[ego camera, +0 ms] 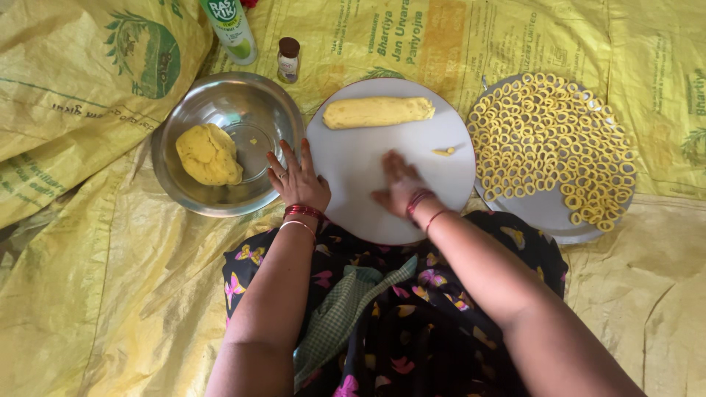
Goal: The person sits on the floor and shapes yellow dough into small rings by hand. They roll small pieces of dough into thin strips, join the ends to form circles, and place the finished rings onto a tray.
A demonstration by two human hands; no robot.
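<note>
the left hand (pixel 298 180) is laid flat, fingers spread, on the round white board's (pixel 353 176) edge. the right hand (pixel 401 187), blurred, is pressed palm-down on the board; nothing is gripped by either.

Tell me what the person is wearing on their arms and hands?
Both arms are bare, with no sleeves. The left hand has a ring on one finger and red and pale bangles at the wrist. The right hand has a red bangle and a thin red thread.

Soft, even daylight fills the scene with only faint shadows, the steel bowl (pixel 228 143) shows a mild sheen, and the right hand (pixel 401 184) is motion-blurred while all else stays sharp.
</note>
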